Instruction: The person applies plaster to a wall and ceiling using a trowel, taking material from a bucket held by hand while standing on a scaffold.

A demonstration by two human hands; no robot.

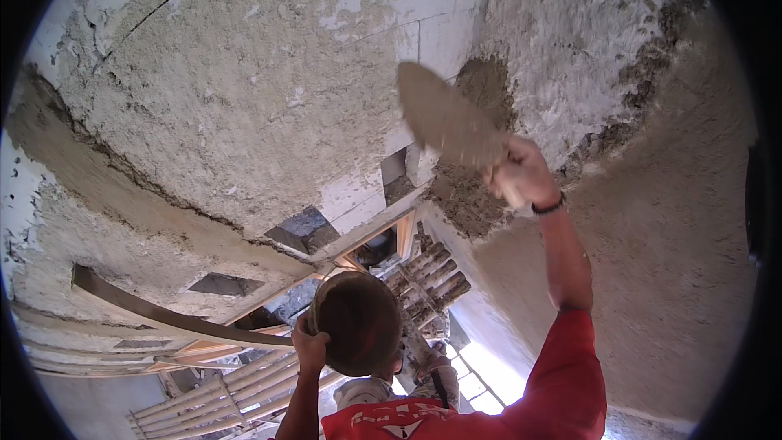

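My right hand point(521, 173) is raised and closed around the handle of a trowel point(448, 118). The trowel's broad blade, smeared grey-brown and slightly blurred, points up and left in front of the wall. Behind it are dark, damp mortar patches point(487, 85), beside rough whitish plaster point(570, 41). Whether the blade touches the wall I cannot tell. Lower down, my left hand point(309, 346) grips the left rim of a round bucket point(358, 326), thumb over the edge. The bucket's mouth faces up; its dark inside does not show clearly what it holds.
A long straight-edge board point(163, 316) juts out at left, by the wall point(269, 98). Below are pole platforms point(244, 391) with gaps between poles, and wooden frames point(403, 232). Square recesses point(305, 228) break the wall. A smoother brown plastered wall point(643, 277) stands at right.
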